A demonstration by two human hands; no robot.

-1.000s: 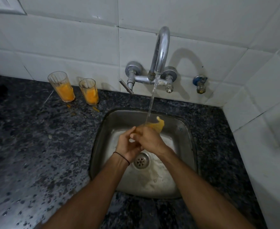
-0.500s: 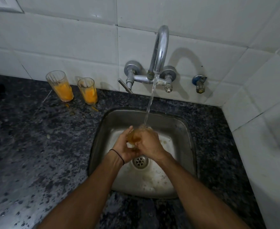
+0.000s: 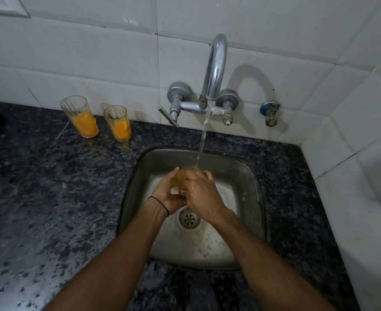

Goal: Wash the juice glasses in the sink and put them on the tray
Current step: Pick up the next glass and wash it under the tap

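Observation:
A juice glass [image 3: 178,178] with orange-tinted water in it sits between both hands over the steel sink [image 3: 250,176], right under the running stream from the tap [image 3: 216,70]. My left hand [image 3: 167,194] holds it from the left and below. My right hand [image 3: 202,194] wraps it from the right and covers most of it. Two more glasses with orange juice residue stand on the counter by the wall: the taller one [image 3: 80,116] and the shorter one [image 3: 117,123]. No tray is in view.
Dark speckled granite counter [image 3: 50,198] surrounds the sink, with small orange spills [image 3: 126,147] in front of the glasses. White tiled walls close off the back and the right. A small blue-handled valve [image 3: 269,113] sticks out right of the tap. The drain [image 3: 189,219] lies below my hands.
The glass was tilted with its rim showing beyond my hands; now it stands upright under the stream, wrapped closer by both hands. The water inside has turned paler.

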